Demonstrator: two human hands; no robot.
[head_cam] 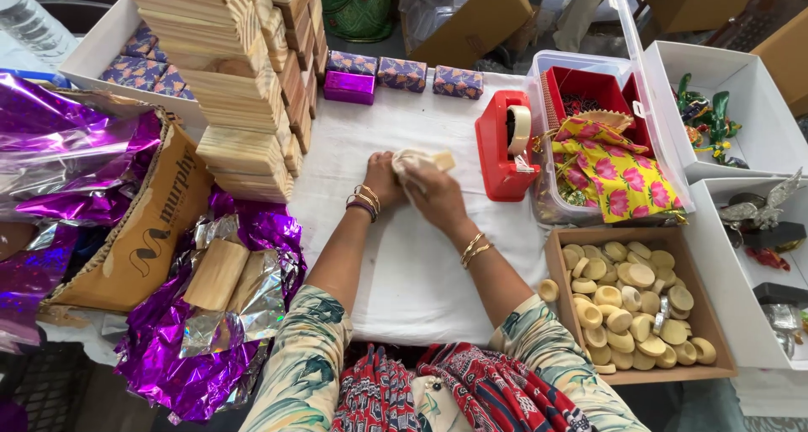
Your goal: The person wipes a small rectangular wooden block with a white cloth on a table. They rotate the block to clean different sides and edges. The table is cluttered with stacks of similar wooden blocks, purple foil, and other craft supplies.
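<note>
Left hand [383,178]: resting on the white cloth [404,272], fingers curled against one side of a small pale bundle [414,160], steadying it.
Right hand [433,192]: laid over the bundle from the other side, fingers closed on its loose wrapping, seemingly to keep the folds tight.
Bundle: mid-table, just left of the red tape dispenser [503,146]; pale corner poking toward the dispenser; long axis apparently left-to-right, mostly hidden by fingers.
Soap box [635,302]: cardboard, full of round cream soaps, by the right elbow, probably for easy reach.
Wooden stack [244,87]: tall, far left of the cloth.
Purple foil [202,314]: crumpled, near the left elbow.
Wrapped boxes [402,74]: row along the far edge.
</note>
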